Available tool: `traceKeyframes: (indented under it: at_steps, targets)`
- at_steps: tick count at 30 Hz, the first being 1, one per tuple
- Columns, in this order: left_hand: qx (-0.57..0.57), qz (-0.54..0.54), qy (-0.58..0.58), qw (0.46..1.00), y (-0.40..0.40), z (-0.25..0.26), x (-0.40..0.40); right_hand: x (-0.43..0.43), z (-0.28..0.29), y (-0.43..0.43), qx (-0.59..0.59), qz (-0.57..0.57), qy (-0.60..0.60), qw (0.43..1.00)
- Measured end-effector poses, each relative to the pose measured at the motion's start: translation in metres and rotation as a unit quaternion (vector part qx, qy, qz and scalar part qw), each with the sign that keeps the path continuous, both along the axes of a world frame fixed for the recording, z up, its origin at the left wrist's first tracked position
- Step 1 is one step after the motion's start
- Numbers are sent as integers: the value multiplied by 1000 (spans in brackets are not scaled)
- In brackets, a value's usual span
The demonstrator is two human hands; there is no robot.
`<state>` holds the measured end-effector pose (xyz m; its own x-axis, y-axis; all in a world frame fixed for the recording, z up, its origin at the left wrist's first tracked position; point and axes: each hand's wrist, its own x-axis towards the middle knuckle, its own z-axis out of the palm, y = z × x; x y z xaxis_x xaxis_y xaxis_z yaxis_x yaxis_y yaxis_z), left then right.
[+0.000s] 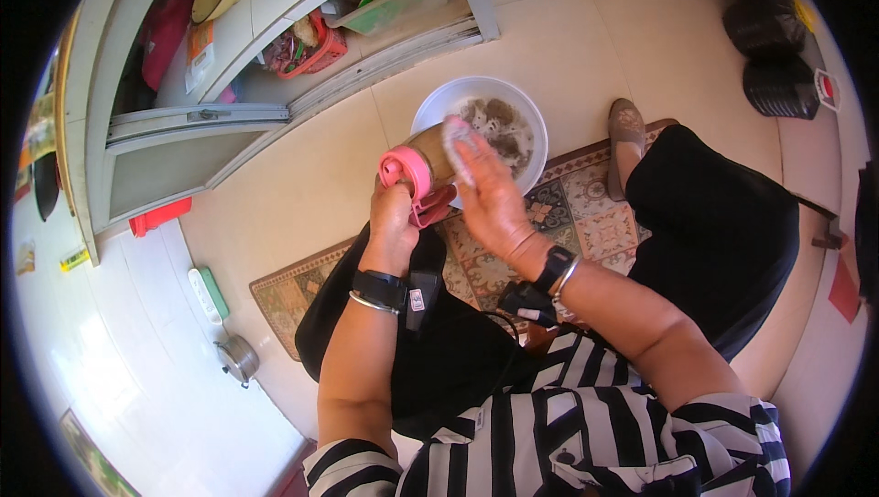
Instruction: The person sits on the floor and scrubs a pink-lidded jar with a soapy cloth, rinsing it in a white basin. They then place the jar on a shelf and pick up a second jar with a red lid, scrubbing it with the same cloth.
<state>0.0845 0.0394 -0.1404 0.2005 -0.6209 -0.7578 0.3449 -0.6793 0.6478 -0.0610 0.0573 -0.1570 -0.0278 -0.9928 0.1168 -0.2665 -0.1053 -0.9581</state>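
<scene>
My left hand grips a bottle by its pink lid. The bottle's see-through body looks brownish and tilts over the rim of a white basin. A pink strap or handle hangs from the lid beside my left fingers. My right hand presses a pale, wet cloth against the bottle's far end, which the cloth partly hides. Below them, the basin holds murky grey water with suds on top.
A patterned mat lies under the basin's near side. An open-doored cabinet with a red basket stands at upper left. Black ribbed containers are at the right. A power strip and a metal pot are at the left.
</scene>
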Motion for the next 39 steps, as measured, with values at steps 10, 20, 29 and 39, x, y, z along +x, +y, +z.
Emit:
traceKeyframes:
  at_steps: [10, 20, 29, 39]
  targets:
    - [53, -81, 29, 995, 9, 26, -21, -17, -16, -57, 154, 85, 0, 984]
    - [44, -52, 141, 988, 17, 18, -17, -49, -19, -85, 508, 155, -292, 796]
    - [49, -11, 209, 977, 20, 11, -15, -49, -32, -83, 472, 129, -390, 780]
    - [-104, -27, 163, 981, 13, 12, -26, -15, -39, -73, 417, -54, -637, 646]
